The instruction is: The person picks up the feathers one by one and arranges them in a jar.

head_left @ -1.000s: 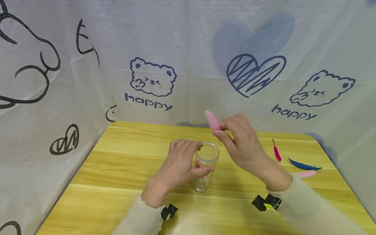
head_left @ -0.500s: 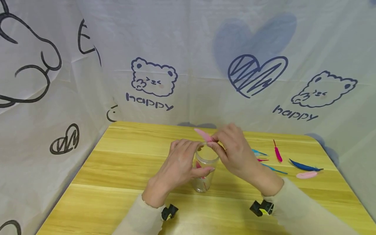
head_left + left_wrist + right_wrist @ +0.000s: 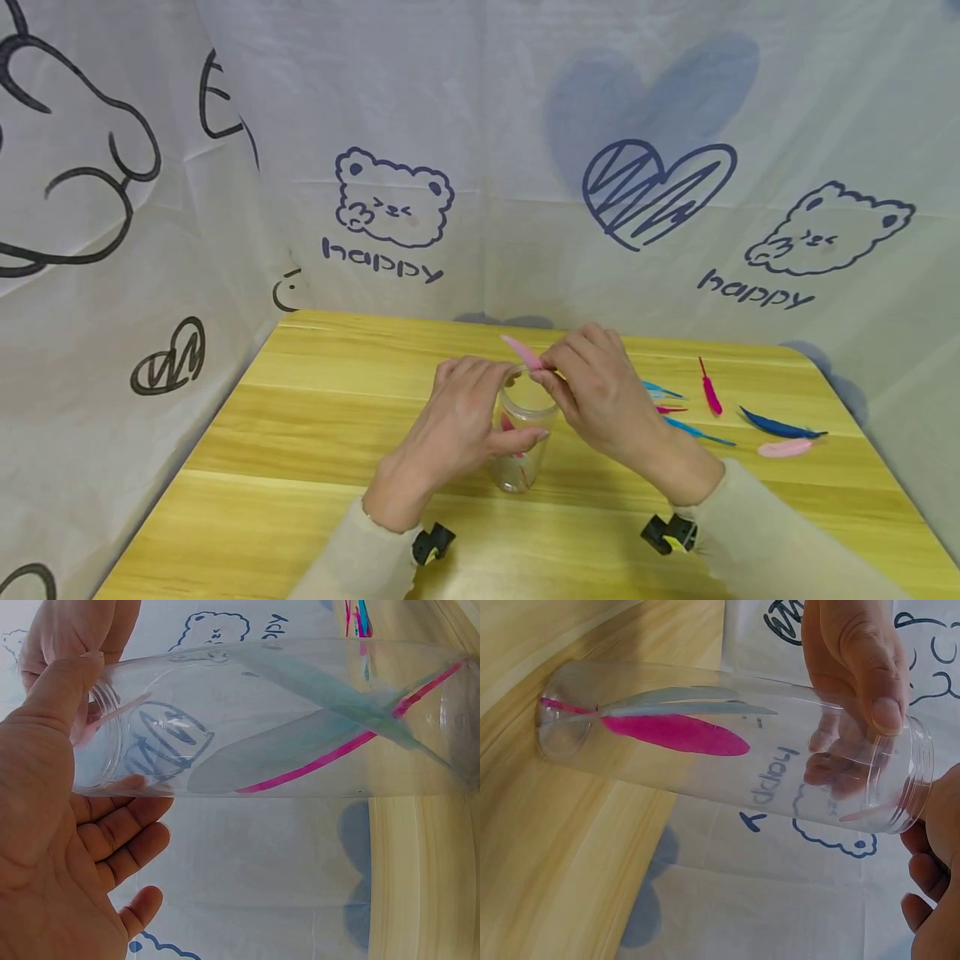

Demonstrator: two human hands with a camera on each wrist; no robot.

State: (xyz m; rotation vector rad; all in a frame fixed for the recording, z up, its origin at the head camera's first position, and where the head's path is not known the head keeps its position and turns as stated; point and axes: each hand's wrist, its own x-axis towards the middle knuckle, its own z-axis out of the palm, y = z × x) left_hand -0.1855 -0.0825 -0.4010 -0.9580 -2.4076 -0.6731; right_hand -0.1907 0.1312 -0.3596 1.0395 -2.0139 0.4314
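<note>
A clear plastic jar [image 3: 513, 478] stands upright on the wooden table, its mouth uncovered. My left hand [image 3: 450, 421] grips it near the top, thumb on one side and fingers on the other. Over the mouth, my right hand [image 3: 603, 396] pinches a light pink feather [image 3: 519, 350] between thumb and forefinger. The feather's vane points up and left; its thin quill [image 3: 866, 813] shows inside the neck in the right wrist view. Inside the jar, a magenta feather [image 3: 679, 736] and pale grey-blue feathers [image 3: 682, 696] lean with their quills at the bottom.
Right of the jar lie loose feathers on the table [image 3: 300, 433]: light blue ones [image 3: 697, 431], a magenta one [image 3: 710, 395], a dark blue one [image 3: 776, 425] and a pale pink one [image 3: 785, 448]. A printed white cloth [image 3: 510, 250] hangs behind the table.
My right hand has come left and down with the pink feather, from beside the jar to its mouth, then stayed nearly still. The left hand keeps its grip.
</note>
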